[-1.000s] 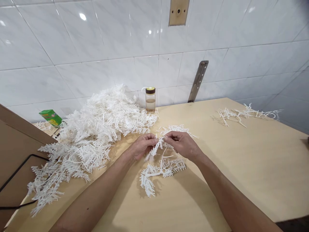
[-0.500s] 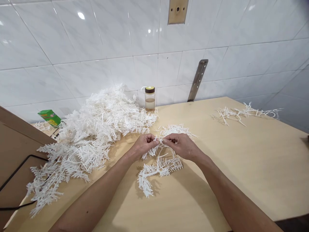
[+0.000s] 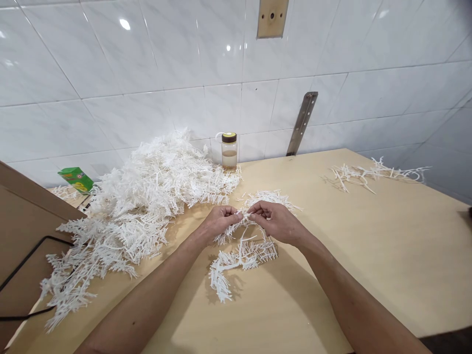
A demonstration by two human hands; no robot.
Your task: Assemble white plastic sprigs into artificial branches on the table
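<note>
A white branching plastic piece (image 3: 241, 258) hangs from my two hands over the wooden table (image 3: 368, 246). My left hand (image 3: 222, 221) pinches its upper part between thumb and fingers. Just to the right, my right hand (image 3: 273, 220) grips the same piece with thumb and forefinger, the fingertips a small gap apart from the left ones. Behind my hands lies a small heap of loose white bits (image 3: 271, 197). A large pile of similar white branched pieces (image 3: 158, 182) spreads over the left of the table.
Against the tiled wall stands a bottle (image 3: 229, 152) with liquid. Bare white stems (image 3: 368, 174) lie at the back right. A green box (image 3: 76, 180) and a brown board (image 3: 25, 231) are on the left. A metal bracket (image 3: 302, 123) leans up the wall.
The hanging part of the white piece has shifted slightly left. My right hand's fingers have moved a little, and both hands keep their hold.
</note>
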